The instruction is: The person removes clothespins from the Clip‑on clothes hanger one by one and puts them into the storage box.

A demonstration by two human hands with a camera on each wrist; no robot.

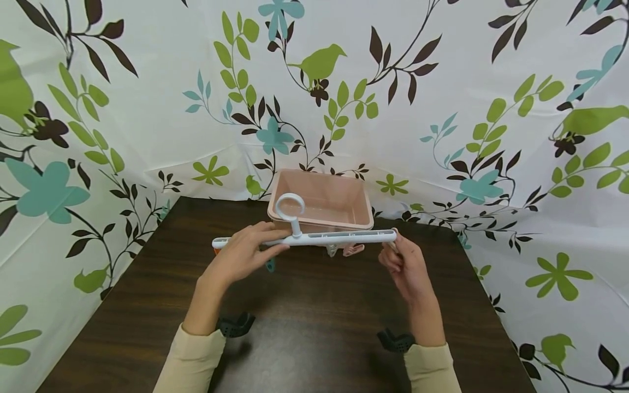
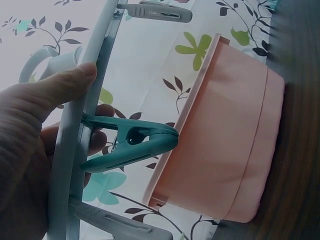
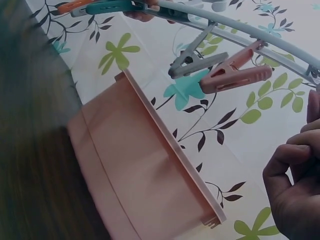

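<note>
A white clip hanger (image 1: 344, 237) with a round hook (image 1: 290, 205) is held level above the table. My left hand (image 1: 243, 254) grips its bar by the hook, thumb on the near side in the left wrist view. My right hand (image 1: 408, 267) pinches the bar's right end, its other fingers curled. From the bar hang a teal clip (image 2: 130, 137), grey clips (image 2: 160, 11), a pink clip (image 3: 237, 75) and, towards the left end, an orange clip (image 3: 75, 6). In the right wrist view the hanger's end runs out of frame above my right fingers.
A pink plastic bin (image 1: 321, 196) stands at the back of the dark wooden table (image 1: 314, 327), just behind the hanger. A patterned cloth (image 1: 393, 136) with leaves and birds hangs round the back and sides. Black wrist mounts (image 1: 236, 326) sit below both hands.
</note>
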